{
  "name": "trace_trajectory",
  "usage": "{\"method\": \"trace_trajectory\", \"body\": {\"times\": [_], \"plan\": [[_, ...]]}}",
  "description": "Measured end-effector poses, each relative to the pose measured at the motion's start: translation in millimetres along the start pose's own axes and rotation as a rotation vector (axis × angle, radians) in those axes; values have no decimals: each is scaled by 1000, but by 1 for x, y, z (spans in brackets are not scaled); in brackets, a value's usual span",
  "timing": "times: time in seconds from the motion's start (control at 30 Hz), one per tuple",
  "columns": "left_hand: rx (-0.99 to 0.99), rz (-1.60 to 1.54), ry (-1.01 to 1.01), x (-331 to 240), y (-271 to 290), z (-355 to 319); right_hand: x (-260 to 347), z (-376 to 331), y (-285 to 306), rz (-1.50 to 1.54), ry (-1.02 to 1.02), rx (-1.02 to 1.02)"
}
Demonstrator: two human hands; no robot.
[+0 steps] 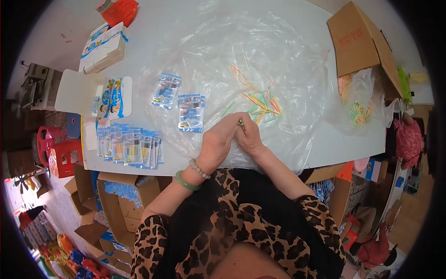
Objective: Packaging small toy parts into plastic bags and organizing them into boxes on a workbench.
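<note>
A pale tabletop [146,42], partly covered by a clear plastic sheet [292,51], carries a brown cardboard box [355,46] at the far right. The right hand [250,139] has its fingers closed around a small bundle [240,123], its greenish ends showing at the near middle. The left hand [219,138] cups against it; whether its fingers grip anything, I cannot tell. Just beyond lie loose coloured sticks [262,110]; to the left, two blue-and-white packets [191,114] and an overlapping row of filled packets [132,145].
</note>
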State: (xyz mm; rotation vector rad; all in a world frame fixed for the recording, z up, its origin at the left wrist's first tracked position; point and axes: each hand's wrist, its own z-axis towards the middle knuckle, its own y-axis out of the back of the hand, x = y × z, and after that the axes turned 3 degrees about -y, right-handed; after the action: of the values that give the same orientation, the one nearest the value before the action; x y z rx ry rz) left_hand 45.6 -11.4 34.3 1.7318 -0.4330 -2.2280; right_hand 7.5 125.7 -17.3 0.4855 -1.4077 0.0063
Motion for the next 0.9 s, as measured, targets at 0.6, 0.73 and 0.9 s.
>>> {"method": "trace_trajectory", "body": {"times": [0.6,0.73,0.9], "plan": [[-307,836,413,52,62,10,11,0,-1,-2,95,13],[-256,627,541,58,69,16,6,1,1,-100,231,60],[-335,528,458,68,81,7,3,0,-2,-109,184,52]]}}
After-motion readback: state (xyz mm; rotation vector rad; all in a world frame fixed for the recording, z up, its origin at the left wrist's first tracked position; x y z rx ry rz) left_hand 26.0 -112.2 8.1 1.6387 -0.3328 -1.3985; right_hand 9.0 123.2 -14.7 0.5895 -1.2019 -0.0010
